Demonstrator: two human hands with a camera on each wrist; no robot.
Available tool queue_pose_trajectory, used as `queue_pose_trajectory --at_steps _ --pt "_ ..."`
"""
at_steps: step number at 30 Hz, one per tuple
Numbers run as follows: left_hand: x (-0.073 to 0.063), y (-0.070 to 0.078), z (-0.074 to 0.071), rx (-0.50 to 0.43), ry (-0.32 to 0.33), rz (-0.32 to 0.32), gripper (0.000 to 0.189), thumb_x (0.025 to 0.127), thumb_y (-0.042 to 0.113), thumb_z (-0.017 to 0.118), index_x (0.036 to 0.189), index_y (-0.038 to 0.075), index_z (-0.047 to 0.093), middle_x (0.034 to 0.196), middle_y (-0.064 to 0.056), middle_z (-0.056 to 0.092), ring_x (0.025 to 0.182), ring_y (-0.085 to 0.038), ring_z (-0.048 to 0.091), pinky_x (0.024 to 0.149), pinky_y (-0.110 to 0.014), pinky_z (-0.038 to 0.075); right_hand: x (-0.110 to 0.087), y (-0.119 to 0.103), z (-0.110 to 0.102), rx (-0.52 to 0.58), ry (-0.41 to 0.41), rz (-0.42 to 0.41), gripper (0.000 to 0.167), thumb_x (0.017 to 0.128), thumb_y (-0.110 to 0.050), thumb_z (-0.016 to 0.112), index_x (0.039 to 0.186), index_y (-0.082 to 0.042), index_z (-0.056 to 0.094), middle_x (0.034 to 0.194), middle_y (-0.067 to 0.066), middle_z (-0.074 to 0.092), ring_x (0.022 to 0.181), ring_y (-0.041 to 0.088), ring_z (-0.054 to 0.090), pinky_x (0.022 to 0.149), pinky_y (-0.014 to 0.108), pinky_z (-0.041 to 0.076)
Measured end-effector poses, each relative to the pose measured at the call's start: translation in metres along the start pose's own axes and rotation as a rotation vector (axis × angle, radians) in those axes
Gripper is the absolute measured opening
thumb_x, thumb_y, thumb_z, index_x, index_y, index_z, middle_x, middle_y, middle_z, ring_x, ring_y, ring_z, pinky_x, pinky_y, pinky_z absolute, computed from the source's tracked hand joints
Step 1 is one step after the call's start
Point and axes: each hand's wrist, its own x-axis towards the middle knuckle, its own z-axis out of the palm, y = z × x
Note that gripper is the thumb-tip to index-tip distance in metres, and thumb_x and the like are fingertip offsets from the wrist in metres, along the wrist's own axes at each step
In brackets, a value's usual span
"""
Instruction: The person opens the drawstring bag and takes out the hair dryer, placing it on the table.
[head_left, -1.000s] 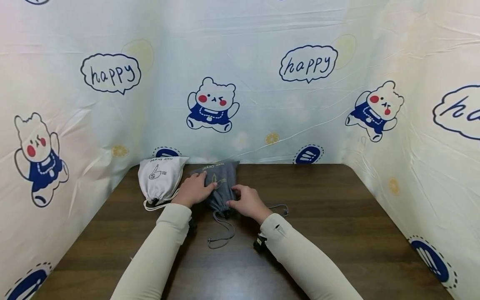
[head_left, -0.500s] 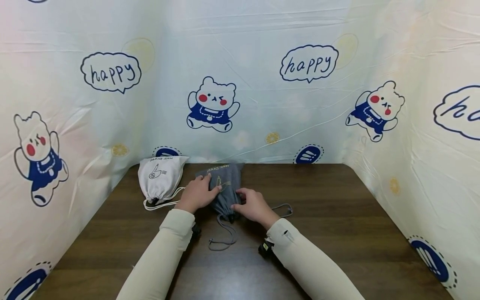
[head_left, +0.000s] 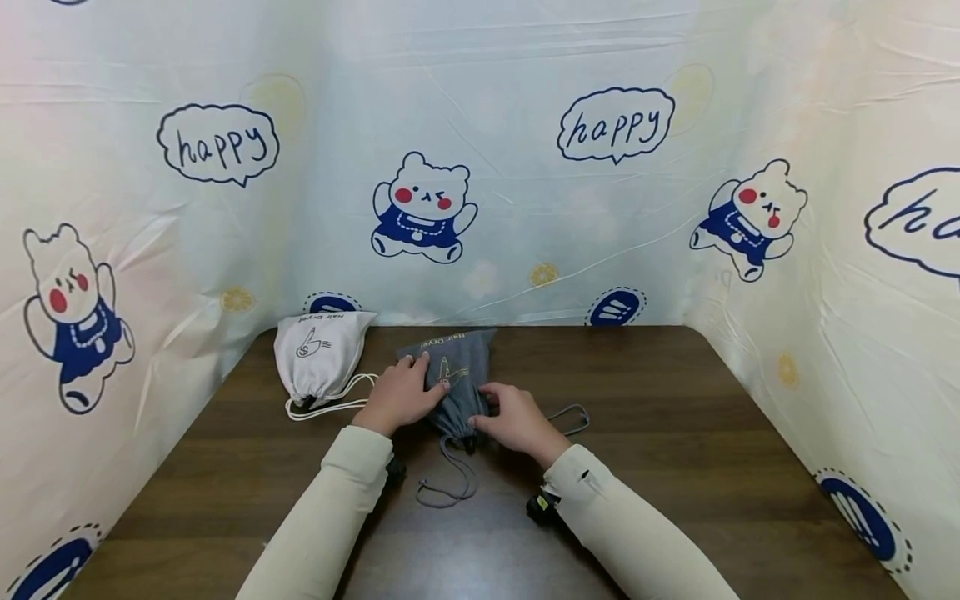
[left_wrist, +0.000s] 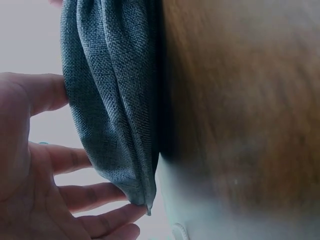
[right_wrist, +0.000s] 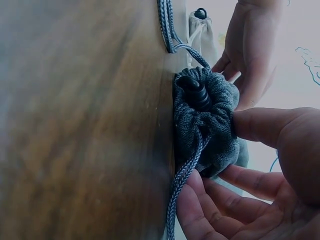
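A grey drawstring bag [head_left: 459,396] with a yellow hair dryer print lies on the table between both hands. My left hand [head_left: 405,396] rests on its left side, fingers spread and fairly straight; the left wrist view shows thumb and fingertips against the cloth [left_wrist: 115,100]. On the right, my right hand [head_left: 517,421] holds the gathered neck [right_wrist: 207,120], thumb on one side and fingers on the other. A black ribbed piece [right_wrist: 195,92] sits in that neck. Grey cords [head_left: 450,500] trail toward me, and another cord loop [head_left: 577,419] lies to the right.
To the left, a white drawstring bag [head_left: 318,358] with white cords [head_left: 330,410] lies at the table's back edge. The brown wooden table [head_left: 660,475] is enclosed by a printed curtain [head_left: 517,192] at the back and sides.
Both hands and the grey bag have shifted right and slightly toward me. The bag has turned a little. The white bag has stayed in place.
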Motion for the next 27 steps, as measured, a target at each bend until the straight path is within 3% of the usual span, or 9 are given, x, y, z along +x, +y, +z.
queue_pose_trajectory --at_steps 27 --pt "-0.023 0.028 0.009 0.059 -0.012 0.02 0.084 0.101 0.058 0.055 0.162 0.005 0.031 0.16 -0.03 0.037 0.139 -0.055 0.044 0.113 -0.064 0.036 -0.04 0.01 -0.011 -0.008 0.006 -0.052 0.06 0.095 -0.035 0.075 0.146 -0.01 0.057 0.134 0.018 0.068 0.115 0.028 0.07 0.091 0.046 0.059"
